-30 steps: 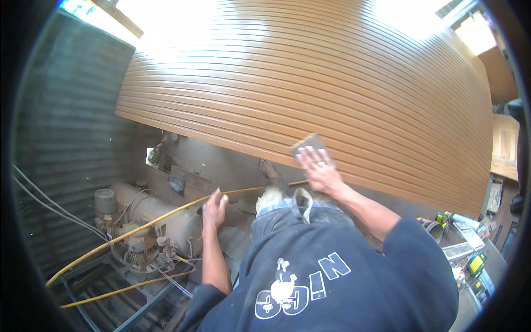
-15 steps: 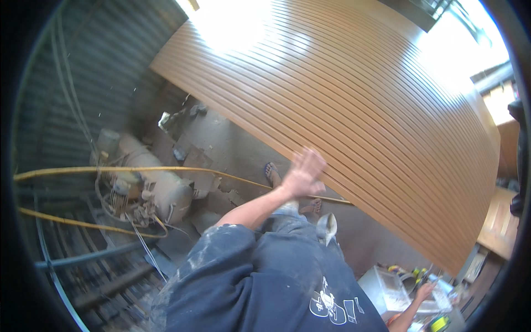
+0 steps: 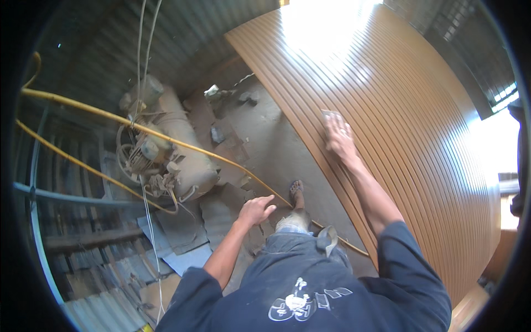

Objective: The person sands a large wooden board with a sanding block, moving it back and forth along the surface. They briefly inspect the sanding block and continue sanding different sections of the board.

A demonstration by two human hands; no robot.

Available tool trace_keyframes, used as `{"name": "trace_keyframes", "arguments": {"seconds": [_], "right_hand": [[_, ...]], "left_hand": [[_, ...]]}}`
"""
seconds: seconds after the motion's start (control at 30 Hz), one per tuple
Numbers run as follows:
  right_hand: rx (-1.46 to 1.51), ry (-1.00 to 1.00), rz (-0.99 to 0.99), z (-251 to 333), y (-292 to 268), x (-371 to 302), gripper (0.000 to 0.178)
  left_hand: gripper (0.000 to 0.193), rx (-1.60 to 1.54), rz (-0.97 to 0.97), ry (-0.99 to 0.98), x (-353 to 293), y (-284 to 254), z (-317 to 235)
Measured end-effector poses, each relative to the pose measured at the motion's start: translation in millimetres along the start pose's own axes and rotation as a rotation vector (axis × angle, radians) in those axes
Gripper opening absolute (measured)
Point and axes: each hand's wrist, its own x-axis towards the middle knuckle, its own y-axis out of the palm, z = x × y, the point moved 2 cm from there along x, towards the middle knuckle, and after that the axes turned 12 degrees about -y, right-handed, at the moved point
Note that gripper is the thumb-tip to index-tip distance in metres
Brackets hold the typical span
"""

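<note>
A large brown panel [image 3: 409, 160] with parallel grooves slopes across the right side, glossy at its far end. Flat on its near strip rests my right hand [image 3: 340, 138], a ring on one finger. A small pale sheet, which looks like sandpaper [image 3: 329, 113], shows past the fingertips, pressed between them and the panel; the rest of it is hidden under the hand. My left hand [image 3: 256, 211] hangs in the air short of the panel's edge, with thumb and forefinger apart and nothing in it.
A dusty air compressor [image 3: 185, 149] stands on the floor to the left. A yellow hose [image 3: 221, 157] runs from the left past my feet. Pale cords [image 3: 145, 61] hang by the compressor. Metal bars [image 3: 72, 197] and stacked strips lie at the lower left.
My right hand has come from the box of tools at the lower right onto the panel with the sheet. My left hand has drawn back from the panel's edge. The view has shifted.
</note>
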Motion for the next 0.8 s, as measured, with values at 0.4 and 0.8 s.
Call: {"name": "trace_keyframes", "arguments": {"seconds": [0.4,0.8], "right_hand": [[-0.034,-0.144,0.119,39.5,37.5,-121.8,0.073],[-0.064,0.124,-0.018,-48.8,59.3,-353.8,0.075]], "left_hand": [[0.057,-0.065,0.096,-0.204,-50.4,42.7,38.1],[0.047,-0.196,-0.139,0.059,76.1,-50.0,-65.8]]}}
